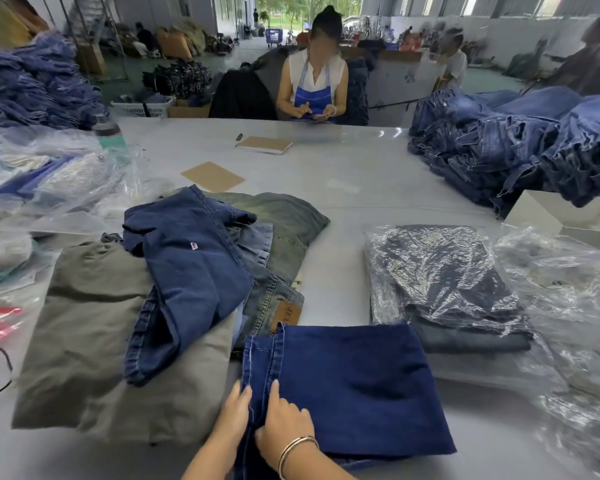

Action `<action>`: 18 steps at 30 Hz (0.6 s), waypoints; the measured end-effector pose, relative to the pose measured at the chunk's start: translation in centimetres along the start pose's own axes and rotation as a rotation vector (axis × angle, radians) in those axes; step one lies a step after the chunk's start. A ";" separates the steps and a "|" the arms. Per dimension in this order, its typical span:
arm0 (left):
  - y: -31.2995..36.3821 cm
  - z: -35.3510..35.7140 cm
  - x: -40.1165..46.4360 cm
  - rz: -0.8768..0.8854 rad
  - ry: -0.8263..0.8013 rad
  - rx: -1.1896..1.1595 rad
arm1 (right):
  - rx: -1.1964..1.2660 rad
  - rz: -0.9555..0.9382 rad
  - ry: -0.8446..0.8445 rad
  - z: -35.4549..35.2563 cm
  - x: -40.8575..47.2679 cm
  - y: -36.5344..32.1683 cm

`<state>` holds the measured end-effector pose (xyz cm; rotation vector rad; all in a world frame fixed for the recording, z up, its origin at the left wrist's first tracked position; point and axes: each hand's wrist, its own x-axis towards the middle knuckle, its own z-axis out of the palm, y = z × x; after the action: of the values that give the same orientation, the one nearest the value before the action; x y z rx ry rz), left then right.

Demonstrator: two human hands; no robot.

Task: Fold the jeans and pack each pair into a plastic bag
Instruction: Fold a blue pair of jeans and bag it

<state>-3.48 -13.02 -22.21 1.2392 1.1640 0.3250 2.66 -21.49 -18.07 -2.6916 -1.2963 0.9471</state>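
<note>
A folded pair of dark blue jeans (354, 386) lies flat on the table right in front of me. My left hand (234, 415) lies with straight fingers along its left hem edge. My right hand (283, 422), a bangle on its wrist, presses flat on the denim just right of the hem seam. To the left lies a loose heap of unfolded jeans (187, 271) in navy, grey-green and olive. To the right, a bagged pair of dark jeans (440, 275) sits on other folded pairs. Loose clear plastic bags (568, 306) spread along the right edge.
A person sits across the white table (343, 168) using a phone. A notebook (264, 144), a pen and a brown card (212, 176) lie mid-table. A large pile of blue jeans (520, 143) fills the far right; bagged goods (39, 181) crowd the left.
</note>
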 end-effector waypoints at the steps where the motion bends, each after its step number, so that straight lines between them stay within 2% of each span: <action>1: 0.2 0.0 0.0 -0.014 -0.006 0.005 | 0.054 0.008 -0.020 -0.1 -0.1 -0.1; 3: 0.1 -0.2 0.1 -0.035 -0.028 0.008 | 0.275 0.037 0.025 -0.4 -0.3 0.3; 5: 0.2 -0.5 0.1 -0.044 -0.057 -0.004 | 0.444 -0.007 0.192 -0.9 -1.5 0.6; 7: 0.7 -0.4 -0.2 -0.014 -0.055 0.033 | 0.319 -0.186 0.573 -0.4 -2.7 0.5; 8: 1.0 -0.5 -0.2 0.010 -0.046 0.049 | 0.284 -0.286 0.623 0.1 -3.4 0.3; 9: 1.1 -0.7 -0.2 0.009 -0.061 0.006 | 0.212 -0.358 0.612 0.5 -4.2 0.0; 11: 1.7 -0.6 -0.7 -0.106 -0.077 -0.069 | 0.145 -0.378 0.343 1.5 -4.7 -0.1; 12: 1.8 -0.6 -0.8 -0.159 -0.086 -0.126 | 0.095 -0.371 0.152 1.9 -4.6 0.3; 13: 1.9 -0.6 -1.2 -0.194 -0.142 -0.219 | 0.014 -0.399 0.010 2.1 -4.4 0.9; 14: 1.8 -0.5 -1.6 -0.185 -0.188 -0.243 | -0.082 -0.432 -0.044 2.0 -4.1 1.4; 15: 1.5 -0.4 -1.7 -0.109 -0.151 -0.141 | -0.118 -0.461 -0.066 1.9 -3.9 1.9; 18: 0.2 -0.1 -1.6 0.105 0.020 0.225 | 0.072 -0.472 -0.005 0.9 -3.7 4.1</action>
<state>-4.15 -14.10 -21.27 1.5001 1.1781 0.2906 3.35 -27.08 -17.94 -2.1732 -1.7458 0.9130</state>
